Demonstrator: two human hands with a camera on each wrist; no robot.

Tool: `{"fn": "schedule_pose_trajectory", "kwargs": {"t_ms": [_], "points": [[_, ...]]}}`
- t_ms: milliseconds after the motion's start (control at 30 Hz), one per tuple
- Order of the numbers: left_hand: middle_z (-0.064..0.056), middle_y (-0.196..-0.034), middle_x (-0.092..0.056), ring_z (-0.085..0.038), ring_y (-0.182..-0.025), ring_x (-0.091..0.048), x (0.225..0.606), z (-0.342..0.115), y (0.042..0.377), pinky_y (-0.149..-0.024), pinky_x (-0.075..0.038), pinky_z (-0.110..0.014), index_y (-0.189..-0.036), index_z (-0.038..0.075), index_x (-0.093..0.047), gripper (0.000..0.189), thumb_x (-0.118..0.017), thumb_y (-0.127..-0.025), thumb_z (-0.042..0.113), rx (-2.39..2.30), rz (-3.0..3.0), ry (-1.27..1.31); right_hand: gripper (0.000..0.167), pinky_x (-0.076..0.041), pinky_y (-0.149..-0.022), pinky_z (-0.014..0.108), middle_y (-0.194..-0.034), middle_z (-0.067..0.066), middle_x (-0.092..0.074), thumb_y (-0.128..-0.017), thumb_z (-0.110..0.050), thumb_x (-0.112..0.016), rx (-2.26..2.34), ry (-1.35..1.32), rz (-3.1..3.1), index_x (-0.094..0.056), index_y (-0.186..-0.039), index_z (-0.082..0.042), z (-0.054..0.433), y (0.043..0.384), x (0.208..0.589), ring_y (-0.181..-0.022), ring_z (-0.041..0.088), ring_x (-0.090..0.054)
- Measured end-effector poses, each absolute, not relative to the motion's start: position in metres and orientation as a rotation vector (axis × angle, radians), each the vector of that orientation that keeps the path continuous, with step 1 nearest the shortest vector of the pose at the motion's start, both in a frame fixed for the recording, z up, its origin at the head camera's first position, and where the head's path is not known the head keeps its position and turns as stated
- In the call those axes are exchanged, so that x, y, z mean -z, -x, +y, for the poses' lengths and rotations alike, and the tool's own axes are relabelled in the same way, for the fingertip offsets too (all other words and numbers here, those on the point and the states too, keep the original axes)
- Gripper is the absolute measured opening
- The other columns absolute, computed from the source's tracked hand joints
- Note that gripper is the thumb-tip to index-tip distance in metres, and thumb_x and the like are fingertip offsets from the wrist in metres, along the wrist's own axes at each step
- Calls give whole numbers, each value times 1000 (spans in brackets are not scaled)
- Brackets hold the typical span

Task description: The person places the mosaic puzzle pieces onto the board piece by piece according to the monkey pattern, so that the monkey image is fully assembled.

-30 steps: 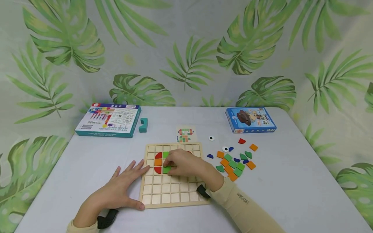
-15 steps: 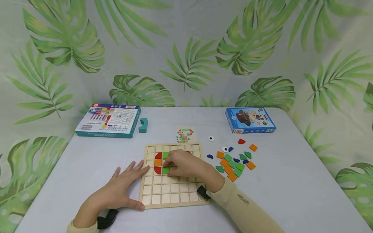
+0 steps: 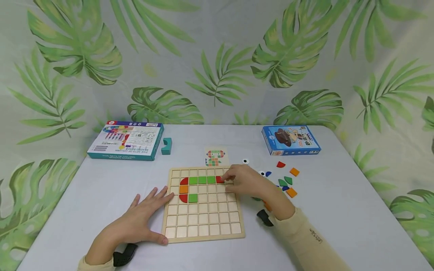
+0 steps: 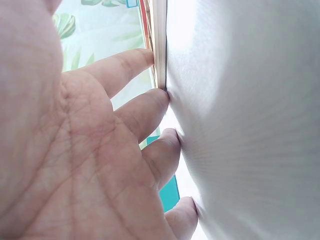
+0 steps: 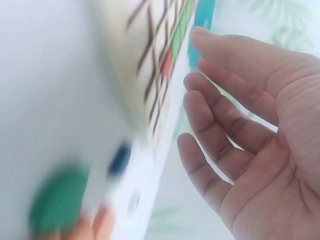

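My left hand (image 3: 140, 218) lies spread at the left edge of a wooden grid board (image 3: 203, 218), index fingertip and thumb touching its frame. In the left wrist view its fingers (image 4: 142, 112) are extended against the board's side and the white tabletop. On the board, a green row (image 3: 202, 180) runs between two red quarter-round tiles. An orange square (image 3: 184, 189), another red tile (image 3: 183, 198) and a green square (image 3: 193, 198) sit at the left. My right hand (image 3: 249, 182) is over the board's upper right edge; the right wrist view shows its loosely bent fingers (image 5: 200, 112) holding nothing.
Loose tiles, including a green one (image 3: 288, 180) and an orange one (image 3: 294, 172), lie right of the board, partly hidden by the right arm. Behind the board is a pattern card (image 3: 217, 157). Two boxes, left (image 3: 125, 141) and right (image 3: 290, 139), and a teal block (image 3: 166, 146) stand farther back.
My right hand has moved right from the green square in the board's third row to the upper right edge, uncovering the green row. The left hand has stayed put.
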State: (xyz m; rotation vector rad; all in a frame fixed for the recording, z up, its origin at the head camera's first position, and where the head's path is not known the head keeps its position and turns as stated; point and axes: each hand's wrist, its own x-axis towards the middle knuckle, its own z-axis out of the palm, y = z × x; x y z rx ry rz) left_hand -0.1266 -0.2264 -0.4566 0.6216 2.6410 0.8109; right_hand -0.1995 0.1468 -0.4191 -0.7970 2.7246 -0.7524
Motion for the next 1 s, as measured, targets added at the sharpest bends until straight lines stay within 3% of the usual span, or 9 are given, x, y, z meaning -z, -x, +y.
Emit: {"fn": "schedule_pose_trajectory", "kwargs": {"t_ms": [467,733,1000], "points": [[-11,-179,-26,-50,-166,-12,455,-226,126,-122,2,-85,-167,25,-42,125,-97,-62,64,-805,2633,-627,30,-61,-98,52,-117,9,-76,-97,-14,-78,728,510,2789,-77,-126,-4,253,194,414,-109,28,-69],[-11,-179,-26,-50,-166,-12,454,-226,126,-122,1,-86,-166,25,-42,125,-97,-62,64,-805,2632,-626,28,-61,-97,49,-112,6,-75,-95,-14,-81,693,485,2798,-79,-121,-6,265,190,421,-105,24,-67],[-10,-180,-25,-49,-166,-12,455,-227,126,-122,2,-85,-167,26,-42,124,-97,-62,64,-813,2628,-627,29,-62,-97,47,-120,11,-75,-95,-10,-80,752,472,2754,-79,-124,-5,261,191,426,-108,25,-68]]}}
